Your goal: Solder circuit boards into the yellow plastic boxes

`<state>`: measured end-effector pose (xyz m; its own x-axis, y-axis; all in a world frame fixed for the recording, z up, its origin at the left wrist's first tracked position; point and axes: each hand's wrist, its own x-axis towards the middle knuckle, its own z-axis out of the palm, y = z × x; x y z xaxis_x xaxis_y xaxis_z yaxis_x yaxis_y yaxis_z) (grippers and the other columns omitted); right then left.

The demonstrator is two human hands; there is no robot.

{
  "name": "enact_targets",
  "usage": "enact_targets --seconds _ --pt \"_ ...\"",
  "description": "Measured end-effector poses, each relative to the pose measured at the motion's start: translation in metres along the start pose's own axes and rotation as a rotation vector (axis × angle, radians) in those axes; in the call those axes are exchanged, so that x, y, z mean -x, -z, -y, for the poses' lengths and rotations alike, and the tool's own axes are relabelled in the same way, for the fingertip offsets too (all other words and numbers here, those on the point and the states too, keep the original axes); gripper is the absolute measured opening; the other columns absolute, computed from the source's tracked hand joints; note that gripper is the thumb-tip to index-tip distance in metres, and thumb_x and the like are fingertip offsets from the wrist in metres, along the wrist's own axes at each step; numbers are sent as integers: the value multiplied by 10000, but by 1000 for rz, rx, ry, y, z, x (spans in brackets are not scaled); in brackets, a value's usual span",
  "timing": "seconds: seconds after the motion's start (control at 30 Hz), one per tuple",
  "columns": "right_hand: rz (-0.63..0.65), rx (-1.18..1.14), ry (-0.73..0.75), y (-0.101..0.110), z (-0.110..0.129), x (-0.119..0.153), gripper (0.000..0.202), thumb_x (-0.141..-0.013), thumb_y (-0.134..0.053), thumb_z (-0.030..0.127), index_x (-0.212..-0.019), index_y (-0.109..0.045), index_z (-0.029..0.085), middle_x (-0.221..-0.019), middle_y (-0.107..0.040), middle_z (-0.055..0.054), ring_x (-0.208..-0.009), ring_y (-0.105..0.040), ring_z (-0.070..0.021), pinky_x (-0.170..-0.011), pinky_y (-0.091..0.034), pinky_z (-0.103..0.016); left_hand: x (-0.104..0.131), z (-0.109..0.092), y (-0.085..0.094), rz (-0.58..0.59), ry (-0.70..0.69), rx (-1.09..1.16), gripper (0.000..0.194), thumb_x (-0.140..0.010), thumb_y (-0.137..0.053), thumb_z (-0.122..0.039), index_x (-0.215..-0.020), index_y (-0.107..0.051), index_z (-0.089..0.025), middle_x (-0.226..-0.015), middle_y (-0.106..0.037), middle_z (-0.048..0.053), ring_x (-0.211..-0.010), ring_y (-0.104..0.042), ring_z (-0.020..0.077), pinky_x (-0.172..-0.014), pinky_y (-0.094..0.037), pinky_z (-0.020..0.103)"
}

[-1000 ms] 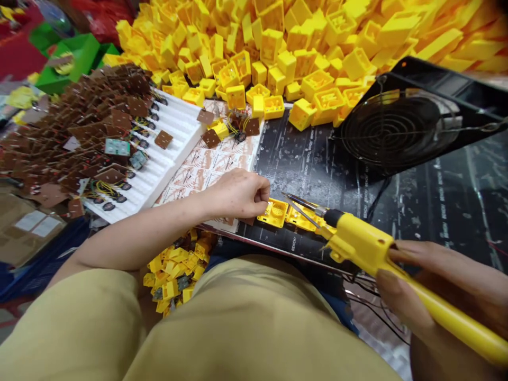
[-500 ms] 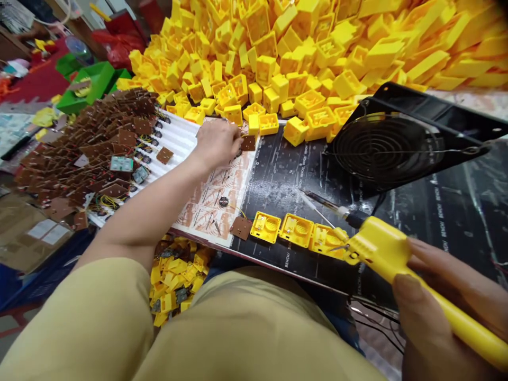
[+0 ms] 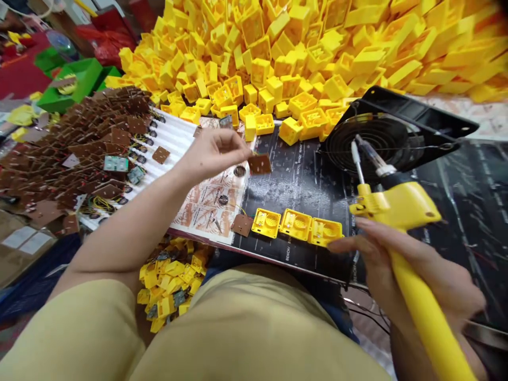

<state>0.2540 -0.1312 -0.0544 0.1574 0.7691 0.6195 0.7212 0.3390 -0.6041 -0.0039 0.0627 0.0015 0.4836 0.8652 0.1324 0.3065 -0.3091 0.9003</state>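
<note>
While the left hand [image 3: 212,151] pinches a thin brown board [image 3: 260,163] by its edge above the yellow cases [image 3: 296,225], it looks light and fragile; the right hand [image 3: 400,264] grips the soldering iron [image 3: 400,211].

Three open yellow housings [image 3: 296,224] sit in a row on the counter [image 3: 301,180], beside one loose brown circuit board [image 3: 242,224], one yellow soldering tool [image 3: 400,211], one black fan [image 3: 381,143], and uncounted piled yellow housings [image 3: 301,42].
</note>
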Motion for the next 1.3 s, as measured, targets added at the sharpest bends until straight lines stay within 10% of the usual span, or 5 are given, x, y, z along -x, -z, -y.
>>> enact_targets --seconds 0.17,0.6,0.87,1.13,1.3 --pt "169 -243 92 -19 20 -15 417 -822 -808 349 -1158 -592 230 -1224 -708 -82 -1087 -707 -220 -970 -598 -295 39 -24 -47 114 103 278 230 -716 -776 -332 -653 -635 -162 -668 -688 12 -631 -634 114 -592 -490 233" --pt "-107 101 336 -19 28 -6 504 -769 -810 75 -1194 -594 238 -979 -759 -37 -778 -742 -195 -638 -609 -298 80 -29 -88 39 11 214 311 -860 -720 -413 -1078 -774 -198 -1190 -753 92 -1127 -685 210 -1009 -522 307" --pt "-129 187 378 -30 36 -5 284 -818 -783 126 -1023 -618 232 -780 -728 9 -611 -699 -158 -471 -514 -257 69 -30 -111 30 306 779 393 -682 -844 -563 -813 -765 -201 -883 -783 41 -922 -727 191 -890 -581 322" --pt "80 -69 202 -15 19 -4 580 -794 -828 215 -1286 -525 249 -1181 -720 -78 -966 -736 -222 -849 -635 -360 59 -37 -68 147 268 370 328 -768 -779 -501 -886 -737 -199 -580 -614 -36 -437 -502 80 -432 -397 226" --pt "315 27 272 -19 -9 -15 456 -867 -760 369 -1254 -545 258 -1223 -693 -81 -1152 -669 -269 -1077 -516 -507 47 -25 -49 300 111 -122 77 -801 -669 -256 -811 -685 -181 -644 -674 -17 -569 -616 112 -546 -456 223"
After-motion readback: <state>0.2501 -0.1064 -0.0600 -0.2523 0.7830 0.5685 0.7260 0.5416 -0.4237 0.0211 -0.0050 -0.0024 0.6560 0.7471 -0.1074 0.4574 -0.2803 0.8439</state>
